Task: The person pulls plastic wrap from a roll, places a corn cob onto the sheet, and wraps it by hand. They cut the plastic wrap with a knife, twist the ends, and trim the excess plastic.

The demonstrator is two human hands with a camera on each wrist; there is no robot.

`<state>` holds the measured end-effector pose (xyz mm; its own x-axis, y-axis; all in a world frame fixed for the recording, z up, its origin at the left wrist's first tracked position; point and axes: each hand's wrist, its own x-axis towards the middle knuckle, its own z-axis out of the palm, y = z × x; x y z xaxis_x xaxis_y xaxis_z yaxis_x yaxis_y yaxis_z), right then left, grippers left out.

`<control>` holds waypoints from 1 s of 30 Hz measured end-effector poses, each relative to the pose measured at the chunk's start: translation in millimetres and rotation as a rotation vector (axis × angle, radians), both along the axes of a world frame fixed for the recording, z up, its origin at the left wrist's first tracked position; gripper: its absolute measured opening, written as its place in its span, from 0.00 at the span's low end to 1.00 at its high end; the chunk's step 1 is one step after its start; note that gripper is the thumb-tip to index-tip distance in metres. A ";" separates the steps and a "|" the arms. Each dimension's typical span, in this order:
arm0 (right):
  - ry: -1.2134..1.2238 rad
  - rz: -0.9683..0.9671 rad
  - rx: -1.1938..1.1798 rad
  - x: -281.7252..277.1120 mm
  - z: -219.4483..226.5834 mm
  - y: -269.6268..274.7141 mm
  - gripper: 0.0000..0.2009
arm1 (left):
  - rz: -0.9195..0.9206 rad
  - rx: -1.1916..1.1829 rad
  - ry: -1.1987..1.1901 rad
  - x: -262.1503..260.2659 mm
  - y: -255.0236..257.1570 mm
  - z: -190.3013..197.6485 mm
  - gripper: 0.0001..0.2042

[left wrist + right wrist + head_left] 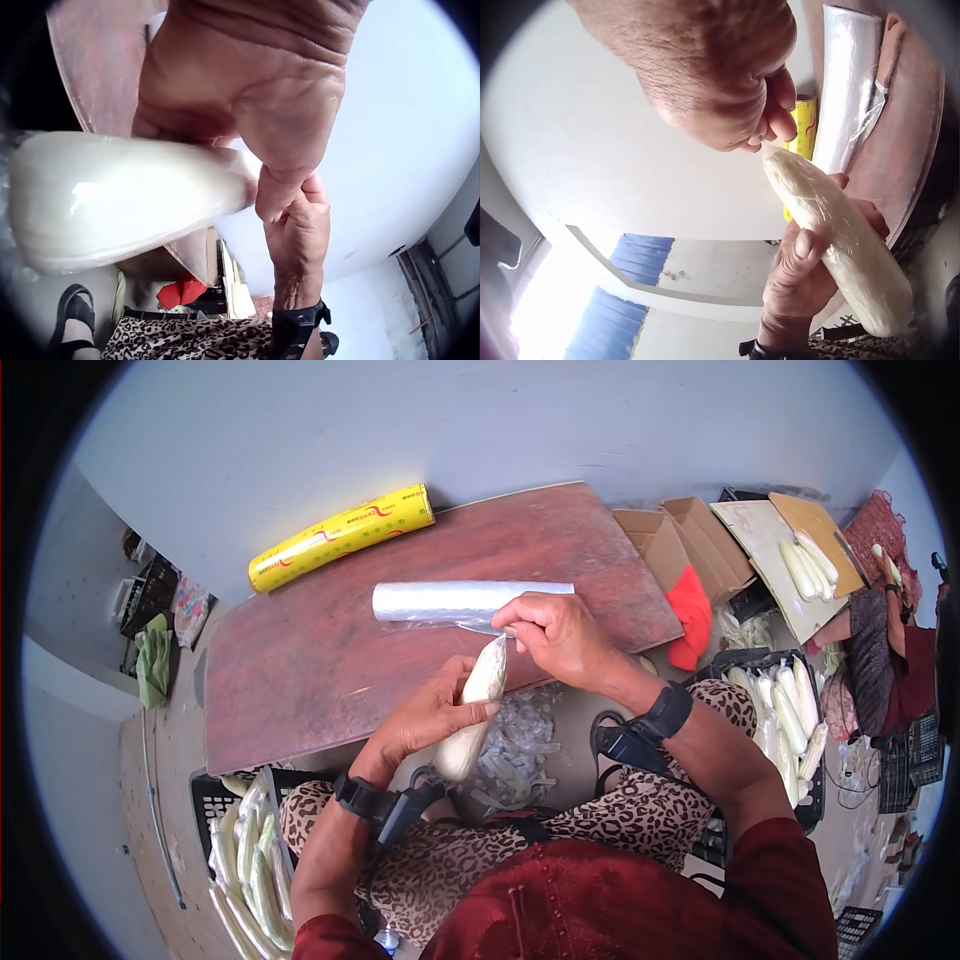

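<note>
My left hand (430,710) grips a pale, tapering vegetable (476,720) wrapped in clear, shiny plastic film, thumb across its front. Held above the table's front edge, the vegetable tilts with its narrow end up and its blunt end toward my lap. At that narrow end, my right hand (568,640) pinches the gathered film between thumb and fingers. Just behind both hands lies a roll of clear cling film (440,600) on the table. A knife (885,67) with a brown handle rests alongside the roll in the right wrist view.
A yellow printed roll (340,538) lies at the reddish table's (290,670) back edge. Crates of pale vegetables stand left (250,850) and right (790,710) of my legs. Cardboard boxes (690,545) and a red cloth (690,620) are at the right; plastic scraps (515,750) lie below.
</note>
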<state>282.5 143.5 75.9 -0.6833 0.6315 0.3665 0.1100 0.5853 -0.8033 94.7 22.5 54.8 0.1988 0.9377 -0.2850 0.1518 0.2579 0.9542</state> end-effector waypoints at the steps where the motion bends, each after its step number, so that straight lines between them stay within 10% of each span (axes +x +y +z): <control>1: 0.009 0.014 0.030 -0.5 0.4 -0.4 0.09 | -0.003 0.007 0.018 1.5 -0.5 -0.6 0.28; 17: 0.040 0.004 -0.026 -3.2 10.6 -1.2 0.09 | 0.015 -0.029 -0.411 -4.7 2.1 -12.8 0.22; 30: 0.063 0.012 -0.031 -7.3 12.0 -1.8 0.09 | 0.063 0.026 -0.225 2.8 5.5 -5.0 0.19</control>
